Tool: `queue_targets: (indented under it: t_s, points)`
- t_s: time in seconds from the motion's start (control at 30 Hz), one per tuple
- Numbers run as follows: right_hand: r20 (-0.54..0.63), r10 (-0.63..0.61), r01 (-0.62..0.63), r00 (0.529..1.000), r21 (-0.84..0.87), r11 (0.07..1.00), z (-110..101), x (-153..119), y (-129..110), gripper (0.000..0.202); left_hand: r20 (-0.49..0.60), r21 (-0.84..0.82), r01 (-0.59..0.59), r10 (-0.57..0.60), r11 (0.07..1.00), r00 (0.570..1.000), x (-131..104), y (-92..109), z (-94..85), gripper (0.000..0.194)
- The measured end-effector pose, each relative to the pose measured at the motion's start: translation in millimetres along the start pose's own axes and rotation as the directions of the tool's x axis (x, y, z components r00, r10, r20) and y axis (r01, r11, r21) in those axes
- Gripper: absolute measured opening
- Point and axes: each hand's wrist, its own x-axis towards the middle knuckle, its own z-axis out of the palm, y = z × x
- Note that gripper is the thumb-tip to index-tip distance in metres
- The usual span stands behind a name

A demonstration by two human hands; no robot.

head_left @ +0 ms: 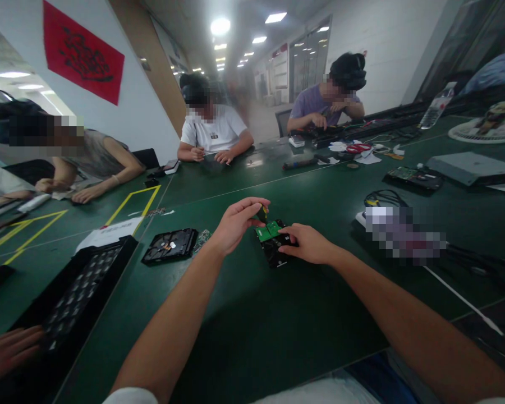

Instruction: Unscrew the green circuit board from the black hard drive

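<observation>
A black hard drive with a green circuit board (273,255) lies on the green table in front of me, board side up. My left hand (239,221) is closed round a small screwdriver (262,214) with a dark and yellow handle, its tip pointing down at the circuit board. From the right, my right hand (305,242) grips the drive's edge, thumb and fingers on its side and top. To the left lies a second black hard drive (168,247), beside a loose green circuit board (202,240).
At left stands a long black tray (128,247), another person's hand (14,350) at it. Right are a cable bundle (385,197), an opened drive (412,178) and a grey metal case (471,168). A bottle (437,106) stands farther back. Several people sit around the table.
</observation>
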Motion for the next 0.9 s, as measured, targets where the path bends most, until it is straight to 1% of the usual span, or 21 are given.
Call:
queue_targets:
  t_s: [0.07, 0.13, 0.3, 0.5, 0.67, 0.8, 0.9]
  points:
    - [-0.009, -0.002, 0.002, 1.000, -0.005, 1.000, 1.7, 0.5, 2.0, 0.049, 0.030, -0.035, -0.003, 0.005, 0.999, 1.000, -0.2, -0.5, 0.9, 0.026]
    - [-0.008, 0.000, 0.000, 1.000, -0.010, 1.000, 2.6, 1.1, 2.8, 0.050, 0.034, -0.069, -0.015, 0.018, 0.998, 0.999, 0.3, -1.6, 1.6, 0.025]
    - [0.007, -0.004, 0.005, 1.000, -0.020, 1.000, 0.4, 1.3, 0.3, 0.050, -0.029, -0.080, -0.039, 0.037, 0.996, 0.999, 2.8, -4.8, 1.7, 0.024]
    - [0.010, -0.014, 0.014, 1.000, -0.018, 1.000, -0.6, 0.3, -0.1, 0.052, -0.035, 0.027, -0.058, 0.059, 0.998, 0.998, 2.1, -6.9, 1.8, 0.030]
    - [-0.008, -0.021, 0.021, 1.000, -0.017, 1.000, 1.3, 0.8, 0.8, 0.052, -0.041, 0.119, -0.074, 0.080, 0.990, 0.996, 3.0, -10.3, -2.3, 0.030]
    - [-0.015, -0.024, 0.024, 1.000, -0.020, 1.000, 1.6, 1.6, 1.1, 0.050, -0.072, 0.149, -0.068, 0.079, 0.986, 0.994, 4.4, -10.4, -4.8, 0.031]
    - [-0.009, -0.021, 0.021, 1.000, -0.020, 1.000, 2.4, 2.3, 3.1, 0.050, -0.067, 0.163, -0.078, 0.090, 0.983, 0.994, 4.3, -9.0, -6.1, 0.031]
